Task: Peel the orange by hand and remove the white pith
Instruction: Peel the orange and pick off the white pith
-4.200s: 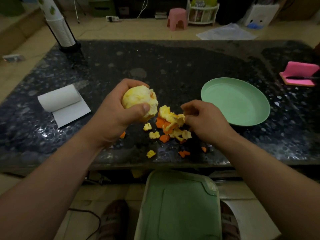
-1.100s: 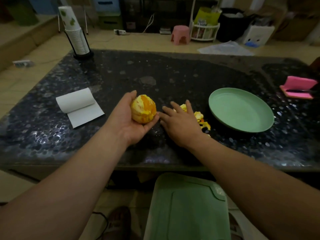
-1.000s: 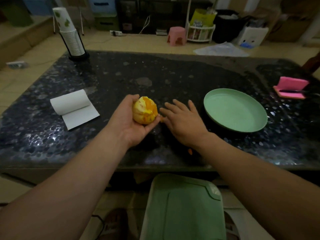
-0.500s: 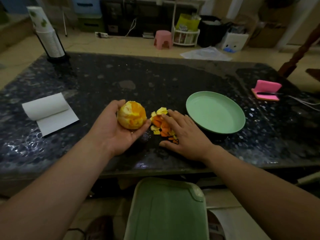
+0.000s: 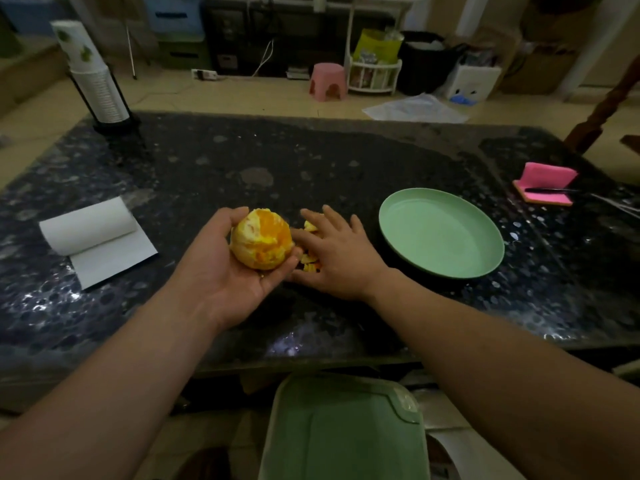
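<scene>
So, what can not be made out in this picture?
Head view only.
Peel pieces: mostly covered by the right hand.
Underside of the orange: hidden by the left hand cupping it.
Green container: cut off by the bottom edge.
Dark thing on the pink pad: too small.

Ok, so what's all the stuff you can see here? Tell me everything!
orange: one, orange with white bits left, in the left hand
peel pieces: several, orange and yellow, on the table under the right hand
plate: one, green, right of the hands
paper roll: one, white, left side of the table
cup stack: one, white, far left corner
sponge: one, pink, far right
table: one, dark and speckled
bin: one, green, below the near table edge
stool: one, pink, floor behind the table
left hand: one, cupped round the orange
right hand: one, flat on the peel pieces
</scene>
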Motion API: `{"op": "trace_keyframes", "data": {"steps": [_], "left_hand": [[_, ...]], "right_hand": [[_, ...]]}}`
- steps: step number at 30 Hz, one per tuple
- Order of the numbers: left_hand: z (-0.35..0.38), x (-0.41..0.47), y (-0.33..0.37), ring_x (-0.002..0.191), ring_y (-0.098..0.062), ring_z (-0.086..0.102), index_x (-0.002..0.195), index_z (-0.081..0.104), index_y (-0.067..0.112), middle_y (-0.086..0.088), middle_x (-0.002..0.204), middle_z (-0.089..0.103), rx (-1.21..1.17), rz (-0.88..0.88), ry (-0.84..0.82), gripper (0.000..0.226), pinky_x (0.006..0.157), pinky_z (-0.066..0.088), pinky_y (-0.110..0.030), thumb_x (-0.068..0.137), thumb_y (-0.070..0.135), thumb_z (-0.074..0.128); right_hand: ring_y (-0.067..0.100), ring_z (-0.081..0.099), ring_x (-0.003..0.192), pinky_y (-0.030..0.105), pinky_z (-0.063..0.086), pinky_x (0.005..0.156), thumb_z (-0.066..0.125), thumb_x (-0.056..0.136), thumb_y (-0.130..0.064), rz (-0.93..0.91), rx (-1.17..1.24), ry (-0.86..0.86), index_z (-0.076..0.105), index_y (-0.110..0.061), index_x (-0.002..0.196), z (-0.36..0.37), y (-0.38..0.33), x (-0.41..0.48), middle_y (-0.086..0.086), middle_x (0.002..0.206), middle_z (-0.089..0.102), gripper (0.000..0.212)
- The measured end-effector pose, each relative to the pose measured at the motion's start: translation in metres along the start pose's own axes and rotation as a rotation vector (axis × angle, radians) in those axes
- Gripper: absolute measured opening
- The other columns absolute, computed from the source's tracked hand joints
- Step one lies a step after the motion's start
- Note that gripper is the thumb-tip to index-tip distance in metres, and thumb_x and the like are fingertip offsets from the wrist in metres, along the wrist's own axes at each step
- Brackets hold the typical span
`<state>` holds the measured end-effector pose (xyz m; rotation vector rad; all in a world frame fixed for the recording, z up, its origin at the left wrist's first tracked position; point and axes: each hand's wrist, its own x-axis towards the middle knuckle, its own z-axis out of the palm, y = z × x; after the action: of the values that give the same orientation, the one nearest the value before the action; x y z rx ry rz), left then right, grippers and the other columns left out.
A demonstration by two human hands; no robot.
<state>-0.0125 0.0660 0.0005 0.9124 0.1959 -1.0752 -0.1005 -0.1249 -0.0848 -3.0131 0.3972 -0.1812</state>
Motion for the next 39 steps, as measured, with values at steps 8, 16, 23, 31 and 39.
{"op": "trace_keyframes", "data": {"steps": [8,16,23,31,39], "left_hand": [[0.0,-0.002,0.002,0.099,-0.042,0.077,0.137,0.063,0.007,-0.025,0.121,0.074,-0.007,0.002,0.002,0.051,0.075,0.066,-0.049,0.098,0.039,0.065],[0.0,-0.002,0.007,0.106,-0.041,0.075,0.138,0.063,0.008,-0.024,0.129,0.07,-0.008,0.019,0.015,0.051,0.077,0.066,-0.048,0.098,0.039,0.066],[0.002,0.0,0.003,0.101,-0.041,0.076,0.136,0.063,0.006,-0.026,0.127,0.071,0.002,-0.007,0.002,0.051,0.076,0.066,-0.048,0.098,0.04,0.065],[0.012,-0.002,-0.012,0.111,-0.04,0.074,0.137,0.065,0.008,-0.025,0.125,0.073,-0.028,-0.094,-0.048,0.06,0.093,0.062,-0.052,0.101,0.054,0.056],[0.037,-0.015,-0.035,0.119,-0.034,0.072,0.14,0.066,0.015,-0.017,0.131,0.073,0.174,-0.15,-0.195,0.073,0.096,0.06,-0.049,0.104,0.069,0.032]], "right_hand": [[0.042,0.031,0.154,0.07,0.03,0.118,0.033,0.099,-0.075,0.264,0.001,0.008,0.049,-0.038,0.151,0.005,-0.008,0.01,0.002,0.162,0.043,0.065],[0.039,0.019,0.16,0.072,0.02,0.123,0.035,0.091,-0.084,0.218,-0.027,-0.041,0.032,-0.04,0.16,-0.006,-0.006,0.021,0.004,0.173,0.027,0.082],[0.037,0.049,0.138,0.06,0.042,0.11,0.041,0.098,-0.072,0.245,-0.038,-0.071,0.052,-0.031,0.147,-0.01,-0.002,0.016,0.003,0.152,0.048,0.065],[0.004,0.06,0.122,0.033,0.05,0.106,0.058,0.099,-0.065,0.236,0.723,0.048,0.058,-0.033,0.146,-0.084,-0.031,-0.031,-0.013,0.136,0.064,0.057],[-0.002,0.06,0.117,0.02,0.05,0.095,0.089,0.083,-0.042,0.249,0.908,0.068,0.035,-0.047,0.156,-0.089,-0.041,-0.067,-0.022,0.135,0.056,0.091]]}}
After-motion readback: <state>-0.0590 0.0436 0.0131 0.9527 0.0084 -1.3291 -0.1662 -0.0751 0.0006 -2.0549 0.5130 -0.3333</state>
